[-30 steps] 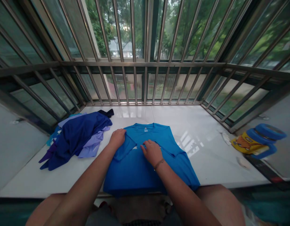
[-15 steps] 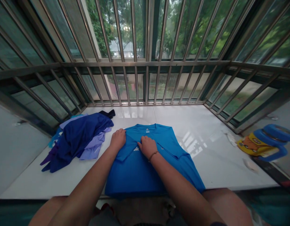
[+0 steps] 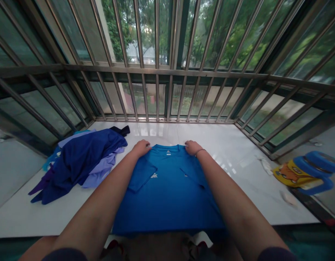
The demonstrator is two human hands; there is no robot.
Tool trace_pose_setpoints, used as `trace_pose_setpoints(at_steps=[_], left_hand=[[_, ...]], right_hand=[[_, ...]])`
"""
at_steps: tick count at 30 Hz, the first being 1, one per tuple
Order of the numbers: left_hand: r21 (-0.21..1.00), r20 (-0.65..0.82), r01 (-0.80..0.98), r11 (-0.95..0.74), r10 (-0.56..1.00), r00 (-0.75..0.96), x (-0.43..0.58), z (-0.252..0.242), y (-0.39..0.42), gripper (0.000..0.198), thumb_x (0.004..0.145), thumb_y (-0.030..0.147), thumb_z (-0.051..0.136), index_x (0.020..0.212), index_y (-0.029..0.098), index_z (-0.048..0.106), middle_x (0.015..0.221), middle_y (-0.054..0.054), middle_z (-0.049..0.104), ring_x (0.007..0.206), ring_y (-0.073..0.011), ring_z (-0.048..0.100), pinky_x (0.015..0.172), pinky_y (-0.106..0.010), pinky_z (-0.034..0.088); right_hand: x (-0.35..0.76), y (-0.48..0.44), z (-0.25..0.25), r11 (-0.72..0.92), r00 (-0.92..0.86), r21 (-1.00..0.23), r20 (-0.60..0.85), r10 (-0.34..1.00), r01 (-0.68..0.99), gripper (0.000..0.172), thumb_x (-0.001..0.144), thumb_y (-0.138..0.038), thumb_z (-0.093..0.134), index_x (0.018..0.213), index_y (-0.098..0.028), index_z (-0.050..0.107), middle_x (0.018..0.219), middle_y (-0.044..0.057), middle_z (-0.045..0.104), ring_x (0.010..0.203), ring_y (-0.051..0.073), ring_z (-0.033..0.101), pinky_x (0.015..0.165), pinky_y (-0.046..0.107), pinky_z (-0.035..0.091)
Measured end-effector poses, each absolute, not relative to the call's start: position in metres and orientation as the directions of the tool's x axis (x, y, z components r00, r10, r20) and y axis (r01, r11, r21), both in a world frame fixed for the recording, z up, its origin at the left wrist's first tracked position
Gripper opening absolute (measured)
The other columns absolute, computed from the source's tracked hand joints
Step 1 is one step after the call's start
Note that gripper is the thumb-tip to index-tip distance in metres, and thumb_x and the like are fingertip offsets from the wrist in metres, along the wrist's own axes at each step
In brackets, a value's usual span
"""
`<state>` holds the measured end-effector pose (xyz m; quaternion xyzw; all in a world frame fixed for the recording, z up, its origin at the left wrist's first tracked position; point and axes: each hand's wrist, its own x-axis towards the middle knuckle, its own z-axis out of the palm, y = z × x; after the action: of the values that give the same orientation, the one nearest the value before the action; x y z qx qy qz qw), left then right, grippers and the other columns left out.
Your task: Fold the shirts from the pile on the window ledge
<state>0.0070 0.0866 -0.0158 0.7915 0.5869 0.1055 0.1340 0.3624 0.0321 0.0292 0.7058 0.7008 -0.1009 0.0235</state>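
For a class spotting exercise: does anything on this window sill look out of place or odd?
Yes: a white scrap and a second scrap lie loose on the marble sill, right of the blue T-shirt. They look like stray litter, though what they are is hard to tell.

Dim daylight comes through the far window (image 3: pixel 145 32), leaving soft glare on the white ledge (image 3: pixel 251 195); the metal bars (image 3: pixel 157 36) bow outward toward the left and right edges.

Left hand (image 3: pixel 141 148) and right hand (image 3: pixel 193 147) reach forward palm-down, well apart.
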Motion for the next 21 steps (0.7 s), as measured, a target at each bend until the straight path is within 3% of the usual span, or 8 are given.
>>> trace_pose_setpoints(at_steps=[5, 10, 17, 21], left_hand=[[0.41, -0.056, 0.867, -0.284, 0.941, 0.335, 0.009, -0.021, 0.101, 0.042, 0.085, 0.054, 0.078, 0.111, 0.021, 0.082, 0.101, -0.006, 0.079, 0.093, -0.0237, 0.073, 0.079, -0.029, 0.053], [0.437, -0.075, 0.836, -0.332, 0.913, 0.401, 0.024, -0.025, 0.105, 0.026, 0.086, 0.045, 0.074, 0.095, 0.021, 0.079, 0.099, -0.005, 0.078, 0.093, -0.0226, 0.07, 0.077, -0.029, 0.049], [0.439, -0.096, 0.821, -0.366, 0.889, 0.448, -0.004, -0.015, 0.102, 0.024, 0.09, 0.044, 0.066, 0.097, 0.021, 0.07, 0.088, -0.003, 0.075, 0.084, -0.0214, 0.067, 0.075, -0.029, 0.046], [0.443, -0.121, 0.825, -0.35, 0.889, 0.442, -0.017, -0.01, 0.103, 0.03, 0.091, 0.05, 0.065, 0.099, 0.022, 0.069, 0.089, -0.003, 0.074, 0.084, -0.0216, 0.067, 0.074, -0.029, 0.046]], right_hand=[[0.367, 0.037, 0.015, 0.028, -0.053, -0.136, -0.179, 0.982, 0.99, 0.039, 0.104, -0.045, 0.068, 0.136, -0.022, 0.075, 0.143, 0.014, 0.07, 0.126, 0.025, 0.066, 0.102, 0.03, 0.048], [0.355, 0.037, 0.006, -0.011, -0.012, -0.139, -0.162, 0.987, 0.99, 0.031, 0.108, -0.041, 0.061, 0.13, -0.025, 0.076, 0.138, 0.013, 0.073, 0.125, 0.027, 0.066, 0.098, 0.034, 0.05], [0.386, 0.037, 0.014, 0.04, -0.078, -0.175, -0.219, 0.973, 0.984, 0.033, 0.101, -0.04, 0.074, 0.13, -0.024, 0.075, 0.124, 0.008, 0.08, 0.113, 0.022, 0.07, 0.092, 0.027, 0.049], [0.405, 0.037, 0.018, 0.035, -0.08, -0.18, -0.25, 0.965, 0.983, 0.022, 0.1, -0.033, 0.074, 0.118, -0.022, 0.08, 0.116, 0.007, 0.082, 0.104, 0.019, 0.072, 0.086, 0.024, 0.048]])
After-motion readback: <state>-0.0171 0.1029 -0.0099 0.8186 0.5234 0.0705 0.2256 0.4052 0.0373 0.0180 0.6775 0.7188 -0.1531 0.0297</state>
